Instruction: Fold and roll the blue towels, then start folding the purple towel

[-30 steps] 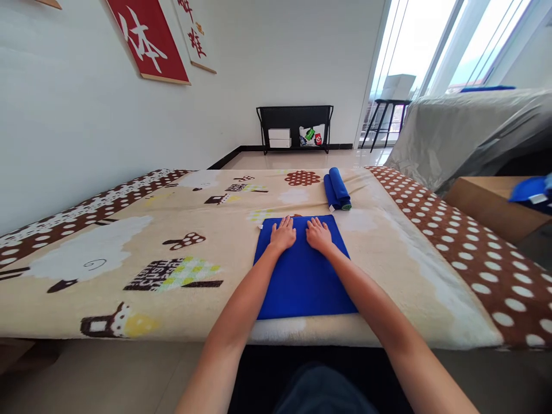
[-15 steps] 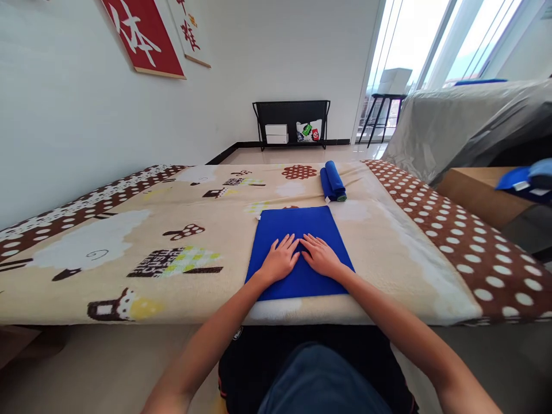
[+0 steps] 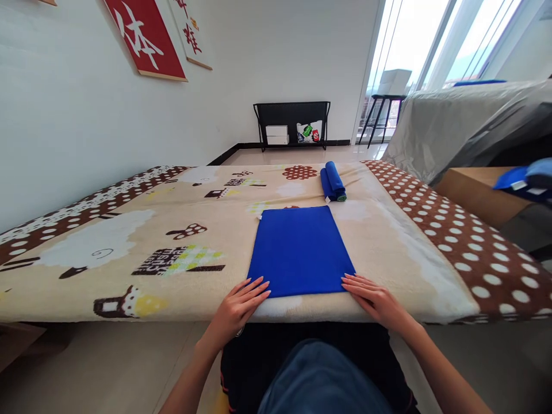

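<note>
A blue cloth point(image 3: 302, 247), which looks like a towel, lies flat on the patterned blanket point(image 3: 241, 241) in front of me, with a small white tag at its far left corner. At its near left corner rests my left hand point(image 3: 242, 302), fingers stretched out over the edge. My right hand point(image 3: 374, 296) lies on the near right corner, its fingers extended too. Neither hand grips the cloth. Beyond the far edge of the cloth, slightly right, sit rolled blue cloths point(image 3: 333, 181) side by side.
A brown polka-dot border point(image 3: 474, 253) runs down the blanket's right side. Past it stand a cardboard box point(image 3: 478, 192) with blue items on top and a plastic-covered piece of furniture point(image 3: 466, 115). A black rack point(image 3: 291, 118) stands against the far wall.
Both hands have moved from the middle of the blue cloth, apart and toward me, to its two near corners. The cloth and rolls stay in place.
</note>
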{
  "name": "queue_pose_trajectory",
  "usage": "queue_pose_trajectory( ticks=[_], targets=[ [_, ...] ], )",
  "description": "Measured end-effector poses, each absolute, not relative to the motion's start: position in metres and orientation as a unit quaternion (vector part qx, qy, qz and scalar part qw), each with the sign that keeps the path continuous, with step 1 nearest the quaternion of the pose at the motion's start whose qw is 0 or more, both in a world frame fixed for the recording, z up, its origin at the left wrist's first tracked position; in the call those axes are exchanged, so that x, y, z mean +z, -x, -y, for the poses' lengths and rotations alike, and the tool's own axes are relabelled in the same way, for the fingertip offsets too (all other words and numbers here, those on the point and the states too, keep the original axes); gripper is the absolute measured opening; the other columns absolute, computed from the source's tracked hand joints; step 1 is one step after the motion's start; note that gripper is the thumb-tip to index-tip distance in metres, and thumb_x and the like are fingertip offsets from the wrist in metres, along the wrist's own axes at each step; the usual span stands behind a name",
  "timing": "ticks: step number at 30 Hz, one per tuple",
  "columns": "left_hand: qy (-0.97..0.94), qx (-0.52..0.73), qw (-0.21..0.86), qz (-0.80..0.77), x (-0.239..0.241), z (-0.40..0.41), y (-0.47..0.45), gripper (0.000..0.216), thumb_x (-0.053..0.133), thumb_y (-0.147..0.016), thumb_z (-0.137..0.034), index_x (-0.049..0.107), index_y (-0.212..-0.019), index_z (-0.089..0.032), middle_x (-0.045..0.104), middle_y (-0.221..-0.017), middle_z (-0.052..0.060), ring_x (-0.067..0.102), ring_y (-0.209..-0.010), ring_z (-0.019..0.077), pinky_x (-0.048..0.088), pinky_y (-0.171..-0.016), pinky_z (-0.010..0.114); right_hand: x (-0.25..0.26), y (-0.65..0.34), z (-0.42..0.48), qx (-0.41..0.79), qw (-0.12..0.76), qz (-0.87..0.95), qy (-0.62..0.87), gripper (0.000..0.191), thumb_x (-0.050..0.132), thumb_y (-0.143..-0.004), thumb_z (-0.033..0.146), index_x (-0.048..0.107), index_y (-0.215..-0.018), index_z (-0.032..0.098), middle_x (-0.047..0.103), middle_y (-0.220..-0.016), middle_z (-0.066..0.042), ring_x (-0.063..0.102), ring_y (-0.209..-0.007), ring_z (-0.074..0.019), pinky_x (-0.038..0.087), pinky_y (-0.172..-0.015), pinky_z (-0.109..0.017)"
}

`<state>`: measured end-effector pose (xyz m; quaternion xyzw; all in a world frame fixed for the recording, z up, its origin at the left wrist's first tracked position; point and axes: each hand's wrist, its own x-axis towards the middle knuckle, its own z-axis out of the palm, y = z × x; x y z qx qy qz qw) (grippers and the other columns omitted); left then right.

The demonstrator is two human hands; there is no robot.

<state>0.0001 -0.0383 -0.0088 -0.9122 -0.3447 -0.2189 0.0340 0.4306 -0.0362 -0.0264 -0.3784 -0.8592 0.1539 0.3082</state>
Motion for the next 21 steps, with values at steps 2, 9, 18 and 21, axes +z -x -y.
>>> queue_pose_trajectory(
  ticks=[2,9,18,21],
  targets=[
    [0.896,-0.260,0.043,0.358,-0.012,0.045,0.011,0.049,0.045,-0.098,-0.012,0.052,-0.141,-0.033,0.061,-0.140,0.003,0.053,-0.135,0.0205,0.048,-0.107,0.042,-0.032,-0.438,0.037,0.142,0.335,0.844,0.394,0.038,0.051,-0.098,0.026,0.061,-0.135,0.033,0.062,-0.136,-0.002,0.055,-0.131,-0.0223,0.049,-0.112,-0.045],
    [0.841,-0.333,0.048,0.424,-0.022,0.052,0.012,0.044,0.052,-0.094,-0.015,0.056,-0.135,-0.032,0.070,-0.123,0.004,0.065,-0.117,0.0226,0.052,-0.101,0.043,-0.036,-0.440,0.032,0.084,0.377,0.815,0.431,0.033,0.059,-0.093,0.031,0.066,-0.126,0.035,0.066,-0.127,-0.005,0.062,-0.121,-0.0247,0.056,-0.101,-0.044],
    [0.819,-0.364,0.052,0.442,-0.027,0.047,0.014,0.032,0.053,-0.093,-0.013,0.064,-0.117,-0.032,0.070,-0.114,0.002,0.064,-0.110,0.0214,0.050,-0.097,0.042,-0.039,-0.440,0.026,0.065,0.392,0.804,0.442,0.024,0.055,-0.095,0.030,0.072,-0.111,0.036,0.071,-0.116,-0.005,0.066,-0.111,-0.0236,0.056,-0.095,-0.044],
    [0.824,-0.343,0.063,0.446,-0.023,0.048,0.019,0.031,0.054,-0.093,-0.015,0.064,-0.116,-0.033,0.071,-0.112,0.001,0.064,-0.107,0.0220,0.050,-0.095,0.041,-0.038,-0.443,0.025,0.065,0.383,0.804,0.449,0.021,0.055,-0.095,0.032,0.073,-0.106,0.035,0.072,-0.113,-0.005,0.067,-0.107,-0.0239,0.056,-0.092,-0.045]
  ],
)
